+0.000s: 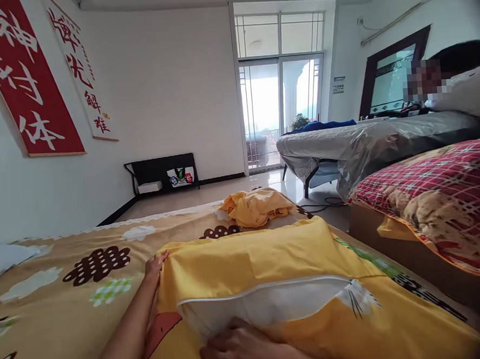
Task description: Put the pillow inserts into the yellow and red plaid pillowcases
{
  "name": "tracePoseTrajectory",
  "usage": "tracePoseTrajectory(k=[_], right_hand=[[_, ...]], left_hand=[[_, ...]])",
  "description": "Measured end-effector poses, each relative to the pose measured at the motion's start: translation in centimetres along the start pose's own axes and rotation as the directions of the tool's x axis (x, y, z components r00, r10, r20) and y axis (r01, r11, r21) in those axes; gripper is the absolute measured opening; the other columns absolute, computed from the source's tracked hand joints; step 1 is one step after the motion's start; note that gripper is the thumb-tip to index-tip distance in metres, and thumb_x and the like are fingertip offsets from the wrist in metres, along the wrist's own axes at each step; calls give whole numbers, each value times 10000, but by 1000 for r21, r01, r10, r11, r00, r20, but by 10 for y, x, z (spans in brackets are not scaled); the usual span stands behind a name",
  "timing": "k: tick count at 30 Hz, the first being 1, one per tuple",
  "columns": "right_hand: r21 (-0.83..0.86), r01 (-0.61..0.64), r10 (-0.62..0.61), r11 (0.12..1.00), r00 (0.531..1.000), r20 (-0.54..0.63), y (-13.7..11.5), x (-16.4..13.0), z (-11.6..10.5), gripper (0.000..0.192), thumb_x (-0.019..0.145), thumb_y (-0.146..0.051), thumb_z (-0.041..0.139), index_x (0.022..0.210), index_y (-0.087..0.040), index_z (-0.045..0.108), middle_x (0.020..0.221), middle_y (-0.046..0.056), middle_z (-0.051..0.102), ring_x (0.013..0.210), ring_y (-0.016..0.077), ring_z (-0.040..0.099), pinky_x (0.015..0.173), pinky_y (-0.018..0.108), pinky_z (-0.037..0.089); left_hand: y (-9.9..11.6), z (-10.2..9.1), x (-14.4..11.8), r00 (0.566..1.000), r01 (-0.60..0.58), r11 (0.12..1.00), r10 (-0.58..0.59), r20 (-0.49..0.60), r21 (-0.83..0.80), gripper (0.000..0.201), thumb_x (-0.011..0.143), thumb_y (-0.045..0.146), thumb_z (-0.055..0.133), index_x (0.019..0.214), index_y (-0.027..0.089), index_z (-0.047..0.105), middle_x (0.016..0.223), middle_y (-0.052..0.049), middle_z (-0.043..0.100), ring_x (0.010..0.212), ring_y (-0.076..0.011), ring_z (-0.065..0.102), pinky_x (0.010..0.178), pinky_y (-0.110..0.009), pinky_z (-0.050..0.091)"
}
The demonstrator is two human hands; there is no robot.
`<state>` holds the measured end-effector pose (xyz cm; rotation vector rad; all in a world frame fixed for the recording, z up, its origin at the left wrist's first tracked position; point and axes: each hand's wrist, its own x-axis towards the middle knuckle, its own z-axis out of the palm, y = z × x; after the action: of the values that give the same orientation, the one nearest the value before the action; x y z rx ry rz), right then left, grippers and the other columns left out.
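1. The fingers (158,263) of the left hand (155,268) lie nearly straight and close together, pressed against the far left corner of the yellow pillowcase (245,263). They appear to rest on or pinch the cloth edge there; whether the thumb is closed under it cannot be told.
2. The right hand (242,350), at the bottom centre of the frame, is loosely curled with its knuckles up. It lies on the near edge of the case, just below the open mouth where the white pillow (268,305) shows. Its fingertips are hidden, so I cannot tell if they grip the cloth or only press on it.
3. The pillow in its case lies across the lower middle of the frame on the bed (60,299). Its long axis runs left to right, crosswise to the person's view.
4. The opening faces the person. The white filling sits directly beyond the right hand, and the closed end is farther away, toward the middle of the frame.
5. The right hand is the nearer one to the opening; the left hand holds the far corner, well apart from it.
6. A crumpled yellow cloth (256,206) lies on the bed beyond the pillow, not touching either hand.
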<state>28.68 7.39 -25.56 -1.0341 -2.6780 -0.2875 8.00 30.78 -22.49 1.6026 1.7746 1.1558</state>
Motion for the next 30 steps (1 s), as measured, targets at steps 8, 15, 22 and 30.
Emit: tracePoseTrajectory(k=[8, 15, 22, 30], right_hand=[[108, -112, 99, 988, 988, 118, 1, -19, -35, 251, 905, -289, 594, 1153, -251, 594, 890, -17, 719, 703, 138, 653, 623, 245, 410], [312, -467, 440, 828, 884, 155, 4, -37, -95, 397, 771, -269, 610, 1163, -209, 637, 1034, 68, 715, 972, 252, 660, 807, 302, 470], [308, -361, 272, 880, 916, 296, -16, -14, -111, 127, 797, -236, 602, 886, -215, 689, 864, 55, 743, 719, 209, 664, 592, 295, 399], [658, -114, -139, 744, 937, 320, -2, 0, -123, 248, 874, -64, 496, 948, -179, 703, 948, -2, 745, 794, 105, 644, 695, 179, 449]], left_hand=[[-23, -8, -5, 999, -44, 953, 49, -11, 299, 195, 834, 355, 535, 787, 184, 616, 699, -96, 655, 881, -337, 658, 756, -382, 471], [-1, -60, -65, 958, -277, 912, 285, 19, 302, 410, 865, 446, 430, 1105, 146, 575, 1117, -159, 638, 1106, -294, 578, 938, -360, 457], [48, -103, -200, 397, -799, 601, 539, 743, -8, 406, 892, 447, 524, 1234, 232, 572, 1150, -76, 655, 1091, -244, 568, 1007, -341, 404], [38, -137, -216, 301, -825, 564, 487, 820, -31, 262, 896, 382, 527, 695, 230, 596, 788, -12, 632, 814, -170, 554, 961, -313, 368]])
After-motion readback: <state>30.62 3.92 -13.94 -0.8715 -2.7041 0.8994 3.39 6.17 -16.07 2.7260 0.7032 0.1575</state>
